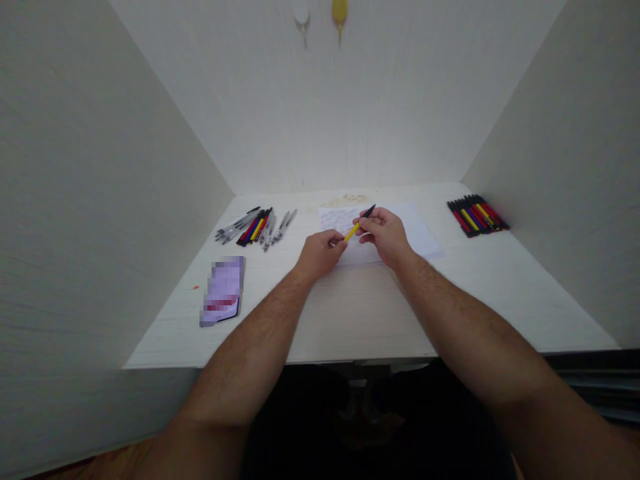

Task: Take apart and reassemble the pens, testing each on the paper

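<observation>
A yellow pen (353, 232) with a black tip end is held between my two hands, slanting up to the right. My left hand (321, 255) pinches its lower yellow end. The fingers of my right hand (386, 235) are closed round the black upper part, and the dark point sticks out above them. Beneath both hands lie white paper sheets (423, 233); the left part of the top sheet shows handwriting, partly hidden by the hands.
Clear and coloured pens (257, 227) lie in a group at the back left. A phone (224, 290) rests at the left. A row of coloured pens (477, 215) lies at the right. White walls (350, 120) enclose the table (360, 327) on three sides.
</observation>
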Available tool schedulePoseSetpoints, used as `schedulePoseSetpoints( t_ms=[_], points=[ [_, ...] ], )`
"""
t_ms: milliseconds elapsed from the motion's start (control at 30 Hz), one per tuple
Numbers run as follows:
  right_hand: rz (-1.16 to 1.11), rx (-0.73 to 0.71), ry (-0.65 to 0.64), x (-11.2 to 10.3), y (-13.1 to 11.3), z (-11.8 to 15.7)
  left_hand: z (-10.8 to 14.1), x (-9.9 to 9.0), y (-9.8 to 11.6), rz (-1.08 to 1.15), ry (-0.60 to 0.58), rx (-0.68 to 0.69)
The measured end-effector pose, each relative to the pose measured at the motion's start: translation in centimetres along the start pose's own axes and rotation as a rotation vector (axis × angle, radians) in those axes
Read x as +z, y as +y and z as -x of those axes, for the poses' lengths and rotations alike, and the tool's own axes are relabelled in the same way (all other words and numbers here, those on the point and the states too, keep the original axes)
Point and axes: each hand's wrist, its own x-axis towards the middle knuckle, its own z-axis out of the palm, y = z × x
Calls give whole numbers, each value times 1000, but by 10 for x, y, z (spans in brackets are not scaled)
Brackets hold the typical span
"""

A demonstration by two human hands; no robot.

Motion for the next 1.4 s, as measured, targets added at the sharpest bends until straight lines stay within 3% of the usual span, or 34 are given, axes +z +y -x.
schedulePoseSetpoints(
  t_ms=[367, 700, 933, 1200, 1400],
  points=[
    [10, -14, -12, 0, 1, 0, -1, 1, -4, -18, 15, -5],
    [-77, -21, 98, -6, -8, -3, -3, -2, -5, 13, 26, -14],
    [5, -15, 148, -5, -5, -4, -2, 0, -4, 99, 58, -26],
    [167, 2, -37, 1, 6, 2, -4, 4, -9, 224, 90, 13],
    [160, 6, -57, 0, 4, 3, -4, 4, -9, 248, 80, 21]
  ],
)
